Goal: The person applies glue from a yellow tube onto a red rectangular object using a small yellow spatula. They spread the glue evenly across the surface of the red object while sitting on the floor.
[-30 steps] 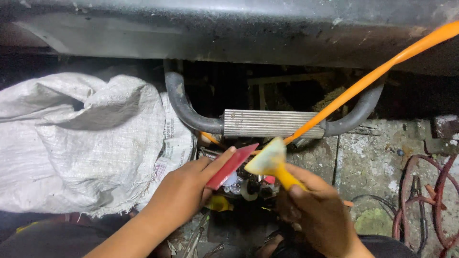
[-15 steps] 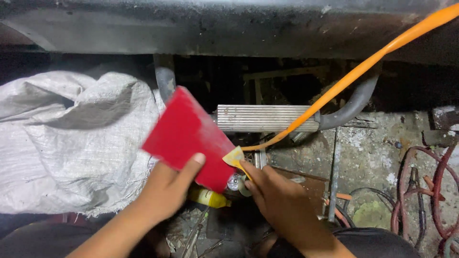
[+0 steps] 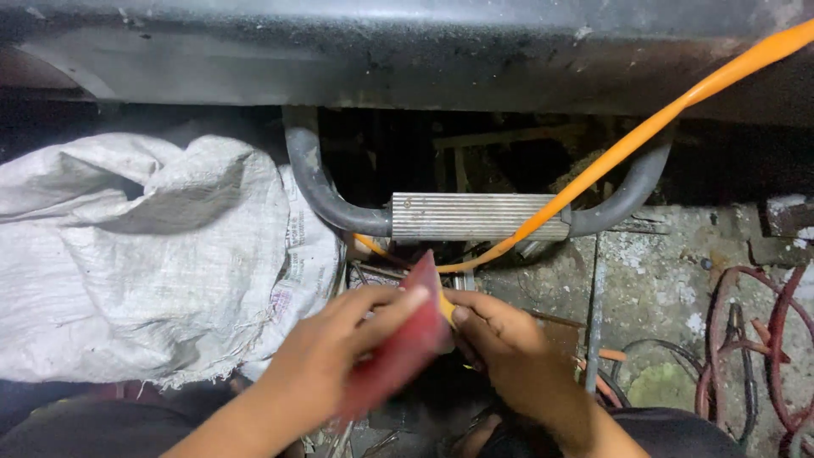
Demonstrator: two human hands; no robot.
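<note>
Left hand [image 3: 339, 356] pinches a red sheet [image 3: 398, 356] near the orange hose [image 3: 627, 140], shielding it perhaps; right hand [image 3: 500, 343] is curled shut behind (contents hidden).

White woven sack [image 3: 144, 254] lies crumpled at left, its edge touching the grey bent pipe [image 3: 309, 174], w/ a ribbed metal step plate [image 3: 475, 216] between the pipe's two curved ends. Dark metal beam [image 3: 407, 51] runs across the top, above a dim opening w/ wooden slats [image 3: 500, 136]. At right, stained concrete floor [image 3: 661, 280], reddish hose coils [image 3: 755, 339] near the edge, thin metal rod [image 3: 593, 322] lying upright in view.
</note>
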